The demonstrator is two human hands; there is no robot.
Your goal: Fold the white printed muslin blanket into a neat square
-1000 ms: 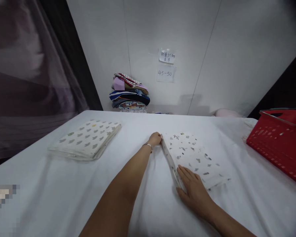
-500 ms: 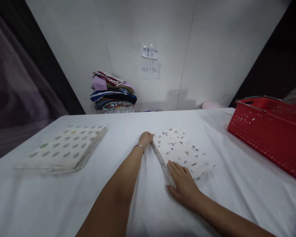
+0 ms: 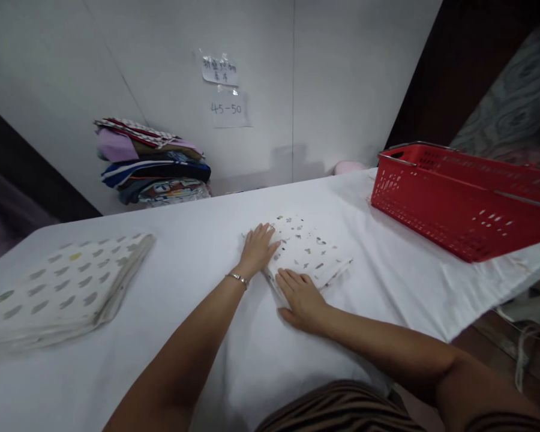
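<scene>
A folded white cloth (image 3: pixel 308 246) with small grey, brown and green prints lies flat on the table, under both hands. Across its left edge rests my left hand (image 3: pixel 257 249), fingers spread, palm down, a bracelet on the wrist. My right hand (image 3: pixel 303 301) presses the near left part of the same cloth with its fingers stretched out. Beneath both palms the cloth is hidden. Further left lies a second folded cloth (image 3: pixel 72 282), cream with rows of grey shapes and one yellow one, touched by neither hand.
A red perforated basket (image 3: pixel 436 207) with metal handles stands at the right. The table has a white cover (image 3: pixel 184 336). Behind its far edge rises a pile of folded textiles (image 3: pixel 155 162). Two paper signs (image 3: pixel 227 108) hang on the wall; a pink thing (image 3: pixel 348 167) shows below.
My left hand has gone from pinching the cloth's far left corner to lying flat on it. My right hand still presses the near side. The view has turned right, showing more of the basket.
</scene>
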